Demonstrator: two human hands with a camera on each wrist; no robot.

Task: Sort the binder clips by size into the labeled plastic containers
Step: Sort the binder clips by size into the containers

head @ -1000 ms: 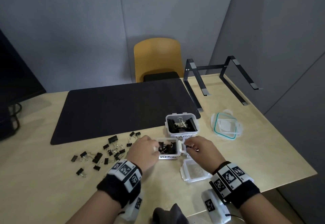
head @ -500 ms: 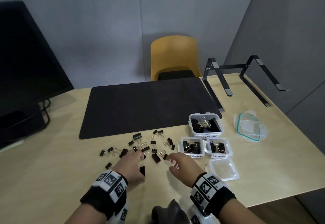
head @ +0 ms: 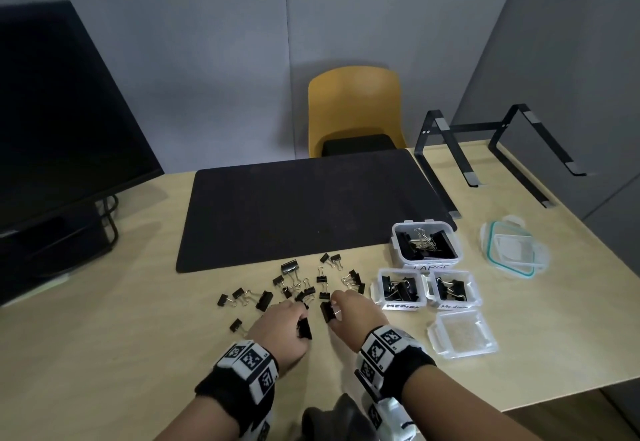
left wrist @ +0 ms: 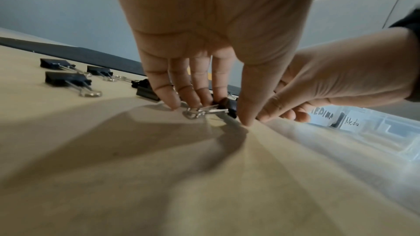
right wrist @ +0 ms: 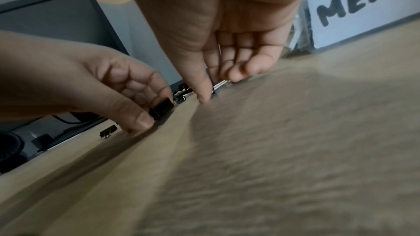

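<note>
Several black binder clips [head: 290, 268] lie loose on the wooden table in front of the black mat. My left hand [head: 303, 322] pinches one black clip [head: 305, 330] against the table; the right wrist view shows that clip [right wrist: 161, 108] between thumb and fingers. My right hand [head: 333, 312] pinches another black clip [head: 327, 313] just to the right. To the right stand the container marked LARGE [head: 398, 257], two marked MEDIUM [head: 378, 293] [head: 475, 293], all holding clips, and an empty container [head: 462, 335].
A clear lid with a green seal [head: 512, 250] lies at the far right. A black laptop stand [head: 485, 149] is behind it, a dark monitor [head: 62, 121] at the left, a yellow chair [head: 355, 111] beyond the table. The table's near edge is close below the empty container.
Both hands left the medium containers and moved left to the loose pile. Each now pinches a clip on the table. The head view has turned left, bringing the monitor in.
</note>
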